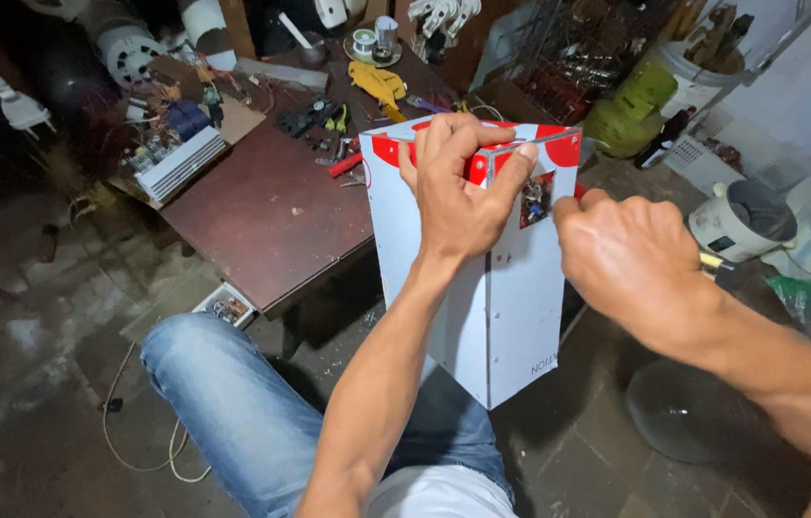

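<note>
A tall white box-shaped appliance casing [501,317] with red corner patches stands upright on my lap. My left hand [461,187] grips its top corner edge, fingers curled over the rim. My right hand [631,259] is pressed against the casing's right side next to a small opening where circuit parts [536,199] show. A yellow-handled tool [710,261] sticks out behind my right hand, which is closed around it; its tip is hidden.
A dark brown low table [271,211] at left holds pliers, a yellow cloth [378,82], solder spool and a white electronics unit [180,161]. A white rice cooker [743,221] and green gas cylinder [628,113] stand on the right. Cables lie on the concrete floor.
</note>
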